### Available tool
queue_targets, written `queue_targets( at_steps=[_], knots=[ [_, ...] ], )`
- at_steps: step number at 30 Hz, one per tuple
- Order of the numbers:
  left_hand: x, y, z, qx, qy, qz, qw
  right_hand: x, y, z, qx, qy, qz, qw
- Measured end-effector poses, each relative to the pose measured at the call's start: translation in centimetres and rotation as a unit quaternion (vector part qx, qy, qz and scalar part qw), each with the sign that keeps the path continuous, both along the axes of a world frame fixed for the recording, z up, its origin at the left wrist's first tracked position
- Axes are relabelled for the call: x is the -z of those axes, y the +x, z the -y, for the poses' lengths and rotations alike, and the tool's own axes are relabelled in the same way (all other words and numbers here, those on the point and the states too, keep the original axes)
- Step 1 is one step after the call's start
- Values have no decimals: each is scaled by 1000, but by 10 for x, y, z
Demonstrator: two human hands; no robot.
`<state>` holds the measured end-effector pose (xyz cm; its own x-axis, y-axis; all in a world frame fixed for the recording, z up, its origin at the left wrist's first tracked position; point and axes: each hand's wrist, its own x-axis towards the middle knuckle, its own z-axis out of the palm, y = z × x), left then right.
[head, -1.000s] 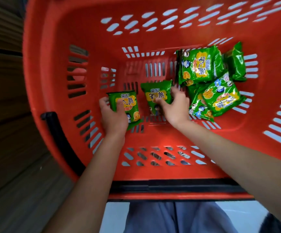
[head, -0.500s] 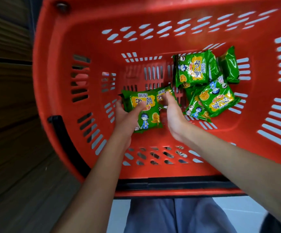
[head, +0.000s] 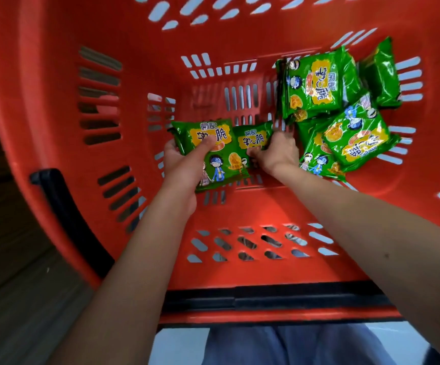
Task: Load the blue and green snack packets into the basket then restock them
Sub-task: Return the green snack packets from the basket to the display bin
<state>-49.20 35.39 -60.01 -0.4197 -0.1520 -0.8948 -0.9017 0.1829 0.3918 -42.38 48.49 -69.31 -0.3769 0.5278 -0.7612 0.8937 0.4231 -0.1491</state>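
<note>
Two green snack packets held at centre frame, low in the red basket [head: 240, 204].
Both are glossy green with a yellow label and cartoon figures. The left hand [head: 184, 167] grips the larger packet [head: 220, 164], thumb on its face and fingers under its left edge. The right hand [head: 276, 154] pinches the smaller packet [head: 253, 137] with curled fingers, and the two packets overlap. A heap of packets [head: 355, 138] lies at upper right. The basket has slotted walls and a black handle [head: 266, 299], with pale floor [head: 176, 346] below it.

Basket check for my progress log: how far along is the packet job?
Done: a pile of green packets lies at right in the red basket. In hand: the left hand holds one green packet, the right hand grips a second packet beside it. Left: no blue packets show; restocking seems unstarted.
</note>
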Motion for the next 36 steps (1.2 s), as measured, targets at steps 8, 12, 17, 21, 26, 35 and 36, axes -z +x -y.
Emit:
queue_targets(
  at_steps=[8,12,17,21,26,35,36],
  knots=[
    [-15,8,5,58,-63,-105,991,-58,1,-13,159,-227,-29,960],
    [-27,7,2,63,-98,-75,990,-103,1,-22,235,-325,-100,911],
    [-46,3,-7,31,-28,-9,999,-139,-1,-21,273,-378,-113,877],
    [-61,-2,-17,19,5,40,999,-150,-4,-18,332,-395,-104,850],
    [-78,1,-36,97,114,77,986,-169,-5,-13,349,-432,-108,825],
    [-74,9,-56,82,126,98,984,-158,14,-63,645,-360,-77,670],
    [-72,9,-57,82,122,99,984,-150,17,-70,701,-341,-61,623]
  ],
)
